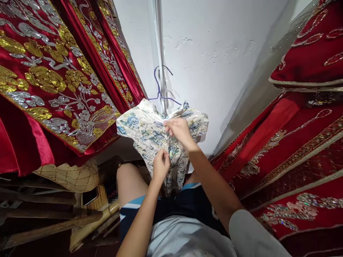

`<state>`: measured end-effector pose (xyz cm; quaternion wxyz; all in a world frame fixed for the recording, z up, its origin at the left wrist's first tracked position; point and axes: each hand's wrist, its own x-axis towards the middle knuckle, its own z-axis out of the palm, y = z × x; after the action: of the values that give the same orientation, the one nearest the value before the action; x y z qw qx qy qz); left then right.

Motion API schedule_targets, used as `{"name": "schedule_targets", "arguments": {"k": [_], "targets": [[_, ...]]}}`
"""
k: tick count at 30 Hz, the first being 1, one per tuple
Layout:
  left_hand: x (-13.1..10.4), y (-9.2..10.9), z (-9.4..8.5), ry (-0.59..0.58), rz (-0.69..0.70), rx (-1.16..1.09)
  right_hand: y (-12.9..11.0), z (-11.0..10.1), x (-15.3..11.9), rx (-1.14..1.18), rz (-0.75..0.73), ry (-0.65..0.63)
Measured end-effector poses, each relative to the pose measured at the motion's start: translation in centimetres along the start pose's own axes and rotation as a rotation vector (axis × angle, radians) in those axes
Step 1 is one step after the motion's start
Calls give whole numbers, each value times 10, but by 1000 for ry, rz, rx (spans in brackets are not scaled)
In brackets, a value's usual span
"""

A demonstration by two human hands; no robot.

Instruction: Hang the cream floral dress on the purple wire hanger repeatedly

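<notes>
A white garment (pixel 144 132) with blue, green and yellow flowers hangs on a purple hanger (pixel 158 85) in front of the wall. My right hand (pixel 178 131) is closed at its collar, with thumb and fingertips pinching the cloth near the top of the front. Lower down, my left hand (pixel 161 165) pinches the front edge at about the middle of the garment. The hem hangs down between my knees. What lies under the fingertips is too small to make out.
Red garments with gold and silver embroidery (pixel 77 75) hang at the left, and more red beaded garments (pixel 268 142) at the right. A white wall (pixel 209 60) with a vertical pole stands ahead. Wooden chairs (pixel 88 221) and a phone (pixel 90 196) are at the lower left.
</notes>
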<state>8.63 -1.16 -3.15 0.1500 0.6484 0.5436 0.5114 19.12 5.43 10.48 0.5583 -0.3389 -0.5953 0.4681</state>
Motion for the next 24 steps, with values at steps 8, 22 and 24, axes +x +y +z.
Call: {"name": "schedule_targets", "arguments": {"k": [8,22,24], "targets": [[21,19,-18,-330,112,158,-44,8,14,187,-95,66],[146,125,-109,77,557,205,-4,-1,3,-70,-201,139],[153,112,-122,276,499,109,18,0,-7,-102,-122,158]]}}
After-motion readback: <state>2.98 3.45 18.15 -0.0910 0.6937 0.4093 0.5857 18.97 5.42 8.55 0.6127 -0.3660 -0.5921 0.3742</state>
